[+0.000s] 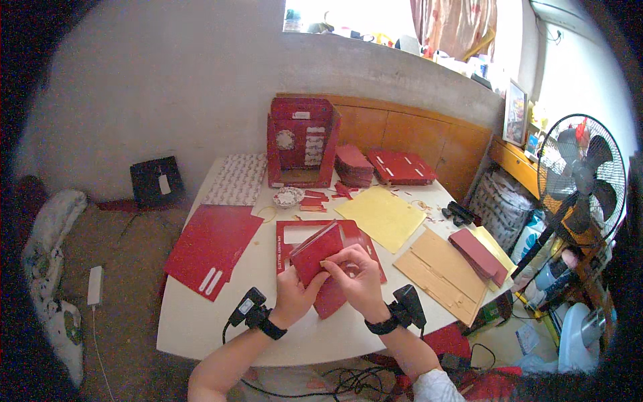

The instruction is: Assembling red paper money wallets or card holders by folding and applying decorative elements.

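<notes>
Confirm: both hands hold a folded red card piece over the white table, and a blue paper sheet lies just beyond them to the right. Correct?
Not quite. The head view shows that the paper sheet is yellow, not blue. The rest stands: left hand and right hand hold the folded red card piece over the white table.

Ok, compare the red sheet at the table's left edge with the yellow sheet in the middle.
The red sheet is dark red; the yellow sheet is pale yellow. The red sheet hangs partly over the table edge, while the yellow sheet lies wholly on the tabletop. The red sheet carries two white slot-shaped marks near its lower corner; the yellow sheet looks plain. Both lie flat, turned at an angle, and neither hand touches them.
</notes>
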The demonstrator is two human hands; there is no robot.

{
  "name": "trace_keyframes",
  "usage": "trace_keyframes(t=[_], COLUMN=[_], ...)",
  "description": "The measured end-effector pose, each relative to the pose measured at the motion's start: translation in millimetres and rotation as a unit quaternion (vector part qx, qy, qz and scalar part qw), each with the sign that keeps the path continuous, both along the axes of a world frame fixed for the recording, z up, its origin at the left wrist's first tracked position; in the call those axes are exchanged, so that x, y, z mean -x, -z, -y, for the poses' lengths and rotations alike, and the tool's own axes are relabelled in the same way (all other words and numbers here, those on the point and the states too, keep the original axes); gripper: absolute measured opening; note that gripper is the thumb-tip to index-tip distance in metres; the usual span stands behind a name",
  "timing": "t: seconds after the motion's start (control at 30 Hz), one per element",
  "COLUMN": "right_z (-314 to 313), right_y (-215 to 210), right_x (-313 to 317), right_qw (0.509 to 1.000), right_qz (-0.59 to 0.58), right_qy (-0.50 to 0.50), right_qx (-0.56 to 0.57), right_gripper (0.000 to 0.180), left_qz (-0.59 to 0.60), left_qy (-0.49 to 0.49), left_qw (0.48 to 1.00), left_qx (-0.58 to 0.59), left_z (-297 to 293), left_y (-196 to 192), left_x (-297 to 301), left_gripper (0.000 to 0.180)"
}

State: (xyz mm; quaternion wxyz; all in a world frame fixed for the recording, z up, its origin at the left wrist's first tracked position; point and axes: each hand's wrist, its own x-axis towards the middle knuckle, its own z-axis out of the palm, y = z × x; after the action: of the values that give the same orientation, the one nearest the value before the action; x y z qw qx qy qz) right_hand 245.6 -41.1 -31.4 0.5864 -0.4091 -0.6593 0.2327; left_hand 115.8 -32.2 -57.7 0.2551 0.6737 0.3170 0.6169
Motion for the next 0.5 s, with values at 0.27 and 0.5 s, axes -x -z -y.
trace_keyframes(t=[0.27, 0.5], right_z=[8, 5], right_y=[-7, -6], right_x=[8, -1], right_qw=[0.997, 0.996], right_qz=[0.021, 0.034], right_qy=[0.058, 0.071], right_qx=[-0.037, -0.05], right_gripper=[0.006, 0.019], left_qz=[-0.038, -0.073], left_qy=[-0.051, -0.059], left_qw=[0.997, 0.989], left_qx=[-0.041, -0.117], left_z=[0, 9], left_y=[9, -1], left_x=[0, 0], left_gripper=[0.021, 0.022])
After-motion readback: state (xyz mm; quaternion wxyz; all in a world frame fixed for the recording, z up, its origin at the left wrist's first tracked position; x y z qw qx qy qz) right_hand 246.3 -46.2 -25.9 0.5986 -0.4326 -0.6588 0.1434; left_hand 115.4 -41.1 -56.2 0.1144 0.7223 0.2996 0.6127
